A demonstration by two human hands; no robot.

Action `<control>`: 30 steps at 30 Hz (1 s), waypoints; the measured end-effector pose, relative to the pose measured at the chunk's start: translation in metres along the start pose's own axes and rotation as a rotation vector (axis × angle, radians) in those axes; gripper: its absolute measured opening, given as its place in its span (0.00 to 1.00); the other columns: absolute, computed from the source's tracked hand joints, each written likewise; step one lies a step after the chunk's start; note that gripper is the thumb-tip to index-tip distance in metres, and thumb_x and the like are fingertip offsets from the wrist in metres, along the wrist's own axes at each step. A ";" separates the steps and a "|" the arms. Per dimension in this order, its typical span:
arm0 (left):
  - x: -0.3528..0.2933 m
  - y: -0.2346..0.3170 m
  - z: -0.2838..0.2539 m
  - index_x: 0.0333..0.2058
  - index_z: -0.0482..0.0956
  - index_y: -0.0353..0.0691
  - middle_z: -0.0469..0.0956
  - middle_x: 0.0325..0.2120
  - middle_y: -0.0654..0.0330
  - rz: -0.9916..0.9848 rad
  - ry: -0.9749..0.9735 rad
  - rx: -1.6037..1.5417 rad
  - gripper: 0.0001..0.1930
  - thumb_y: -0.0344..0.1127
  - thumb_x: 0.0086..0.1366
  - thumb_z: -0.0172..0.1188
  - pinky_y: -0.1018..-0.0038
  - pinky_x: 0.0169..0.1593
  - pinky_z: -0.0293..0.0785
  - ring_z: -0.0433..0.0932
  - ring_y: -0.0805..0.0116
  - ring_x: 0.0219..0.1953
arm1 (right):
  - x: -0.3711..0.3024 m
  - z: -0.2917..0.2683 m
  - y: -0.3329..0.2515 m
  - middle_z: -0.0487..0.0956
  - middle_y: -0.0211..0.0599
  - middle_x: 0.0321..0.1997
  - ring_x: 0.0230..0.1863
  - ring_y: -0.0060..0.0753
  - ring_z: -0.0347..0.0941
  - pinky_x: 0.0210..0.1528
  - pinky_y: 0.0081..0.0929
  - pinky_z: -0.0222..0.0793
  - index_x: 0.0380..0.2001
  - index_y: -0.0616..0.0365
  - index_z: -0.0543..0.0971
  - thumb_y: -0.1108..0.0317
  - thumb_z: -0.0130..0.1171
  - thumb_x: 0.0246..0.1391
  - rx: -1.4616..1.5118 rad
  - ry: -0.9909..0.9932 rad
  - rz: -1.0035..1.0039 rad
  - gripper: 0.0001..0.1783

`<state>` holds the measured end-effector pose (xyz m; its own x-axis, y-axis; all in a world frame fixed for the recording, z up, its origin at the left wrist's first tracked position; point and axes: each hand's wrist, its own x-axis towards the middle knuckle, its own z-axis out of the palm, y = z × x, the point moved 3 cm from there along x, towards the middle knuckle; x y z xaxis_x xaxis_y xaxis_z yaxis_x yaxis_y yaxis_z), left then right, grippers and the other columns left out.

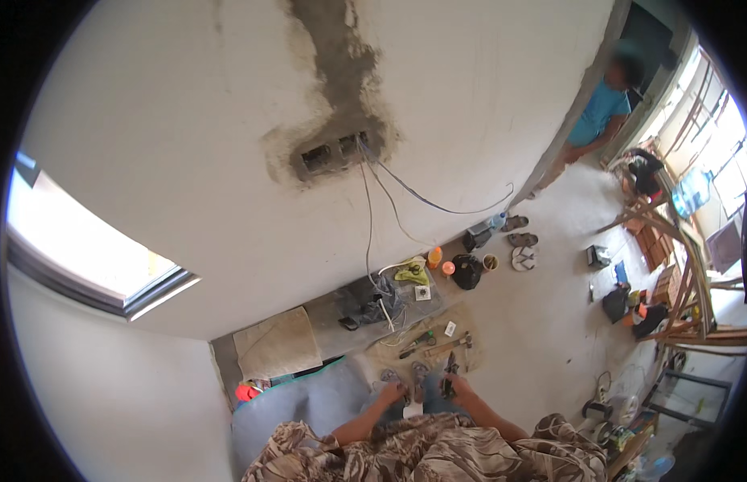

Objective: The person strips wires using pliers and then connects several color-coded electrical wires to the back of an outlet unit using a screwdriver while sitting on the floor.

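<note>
My right hand (pixel 462 389) is closed around a dark hand tool (pixel 449 377) that looks like pliers, its tip pointing up. Close by on the left, my left hand (pixel 394 392) has its fingers curled in; what they hold, if anything, is too small to make out. A white flat piece (pixel 413 410) shows between my forearms, near my lap. Ahead on the wall, two open electrical boxes (pixel 316 157) sit in rough grey mortar, and several loose wires (pixel 400 210) hang from the right one. On the floor beyond my feet lie a hammer (pixel 447 346) and a green-and-black tool (pixel 417 344).
Along the wall base are a beige cloth (pixel 277 343), a black bag (pixel 365 299), an orange bottle (pixel 434 257) and sandals (pixel 524 258). A person in a blue shirt (pixel 602 111) stands at the doorway. Wooden framing (pixel 685 273) and bricks (pixel 653 243) stand at the right.
</note>
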<state>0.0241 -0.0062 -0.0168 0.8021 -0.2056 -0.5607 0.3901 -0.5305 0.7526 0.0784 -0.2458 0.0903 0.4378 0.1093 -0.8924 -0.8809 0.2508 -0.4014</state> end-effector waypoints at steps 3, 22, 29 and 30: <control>-0.002 0.089 -0.099 0.31 0.81 0.35 0.81 0.25 0.52 0.067 0.151 -0.273 0.20 0.50 0.67 0.55 0.63 0.36 0.71 0.79 0.59 0.28 | -0.047 0.017 -0.047 0.79 0.40 0.31 0.30 0.37 0.77 0.33 0.35 0.75 0.39 0.61 0.75 0.63 0.52 0.63 0.178 -0.027 -0.110 0.11; 0.162 0.423 -0.492 0.37 0.74 0.32 0.75 0.24 0.59 0.389 1.012 -0.427 0.18 0.46 0.69 0.58 0.73 0.31 0.66 0.69 0.71 0.26 | -0.010 0.017 -0.360 0.78 0.31 0.34 0.34 0.25 0.74 0.36 0.28 0.72 0.42 0.61 0.77 0.65 0.54 0.64 -0.417 -0.244 -0.716 0.11; 0.158 0.426 -0.484 0.31 0.69 0.35 0.65 0.19 0.62 0.253 1.223 -0.326 0.16 0.43 0.69 0.58 0.72 0.26 0.60 0.63 0.74 0.22 | -0.025 0.009 -0.449 0.76 0.27 0.32 0.33 0.19 0.69 0.36 0.23 0.67 0.40 0.60 0.77 0.64 0.55 0.63 -0.670 -0.377 -0.554 0.10; 0.148 0.426 -0.480 0.31 0.69 0.36 0.65 0.19 0.62 0.233 1.232 -0.299 0.16 0.43 0.69 0.58 0.71 0.26 0.60 0.63 0.74 0.22 | -0.033 0.011 -0.453 0.76 0.27 0.31 0.33 0.19 0.69 0.36 0.23 0.67 0.40 0.60 0.77 0.64 0.55 0.63 -0.694 -0.404 -0.533 0.10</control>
<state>0.5257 0.1320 0.3866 0.6883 0.7075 0.1601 0.1422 -0.3480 0.9266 0.4652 -0.3522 0.3043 0.7261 0.5008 -0.4711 -0.4014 -0.2475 -0.8818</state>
